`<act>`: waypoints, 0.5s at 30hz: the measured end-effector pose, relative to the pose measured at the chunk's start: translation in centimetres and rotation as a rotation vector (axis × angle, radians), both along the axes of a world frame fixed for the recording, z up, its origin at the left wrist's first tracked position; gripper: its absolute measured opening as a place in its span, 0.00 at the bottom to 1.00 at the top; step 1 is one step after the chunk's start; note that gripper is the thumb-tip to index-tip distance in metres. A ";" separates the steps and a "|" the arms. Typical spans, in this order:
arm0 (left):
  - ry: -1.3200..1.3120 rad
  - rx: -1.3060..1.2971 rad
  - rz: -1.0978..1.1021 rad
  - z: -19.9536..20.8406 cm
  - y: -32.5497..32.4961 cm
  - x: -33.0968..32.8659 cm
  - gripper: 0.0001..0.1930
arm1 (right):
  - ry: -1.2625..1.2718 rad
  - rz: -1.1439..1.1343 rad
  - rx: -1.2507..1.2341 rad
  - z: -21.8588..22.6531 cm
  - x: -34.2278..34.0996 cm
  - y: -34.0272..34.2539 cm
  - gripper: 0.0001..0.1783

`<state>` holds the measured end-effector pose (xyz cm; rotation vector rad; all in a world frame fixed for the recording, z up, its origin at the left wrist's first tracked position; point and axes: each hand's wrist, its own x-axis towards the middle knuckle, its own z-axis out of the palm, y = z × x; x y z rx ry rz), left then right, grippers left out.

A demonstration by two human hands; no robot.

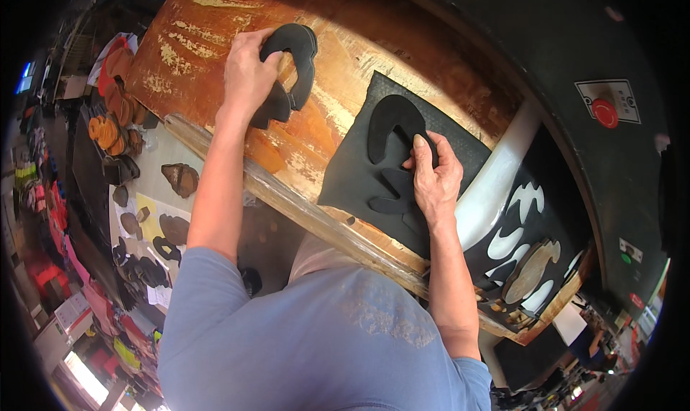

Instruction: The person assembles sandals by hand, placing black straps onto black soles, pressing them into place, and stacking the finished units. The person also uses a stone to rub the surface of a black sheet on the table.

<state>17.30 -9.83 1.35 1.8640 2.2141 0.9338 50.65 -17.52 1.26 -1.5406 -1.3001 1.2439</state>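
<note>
My left hand (248, 70) is closed around the edge of a small stack of curved black cut pieces (306, 66), at the far left part of the worn wooden board. Another dark piece (275, 108) lies just below that stack, partly behind the hand. My right hand (437, 181) pinches the right end of a single hook-shaped black piece (384, 123) between thumb and fingers. Under it lies a black textured sheet (348, 168), and a smaller forked shape (392, 193) shows beside the hand. My right fingers hide part of the hook-shaped piece.
The wooden board (215, 59) has a thick front rail (287, 185). Right of my hand are a pale curved machine arm (496, 181) and a black sheet with several cut-outs (550, 195). A dark machine body carries a red button (605, 113). Orange and dark pieces (108, 132) are piled at left.
</note>
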 end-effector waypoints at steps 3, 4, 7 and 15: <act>-0.225 0.002 0.012 0.5 -0.4 -0.7 0.19 | 0.004 -0.005 0.004 -0.1 0.0 -0.1 0.17; -0.316 0.000 0.007 0.8 -0.6 -1.0 0.18 | 0.008 -0.006 0.001 -0.1 0.1 -0.1 0.17; -0.816 0.025 -0.037 2.0 -1.5 -1.3 0.13 | 0.035 -0.004 -0.015 -0.4 0.2 -0.1 0.17; -1.350 -0.036 -0.068 5.9 -4.7 2.9 0.15 | 0.429 0.026 -0.091 3.0 1.4 -0.8 0.14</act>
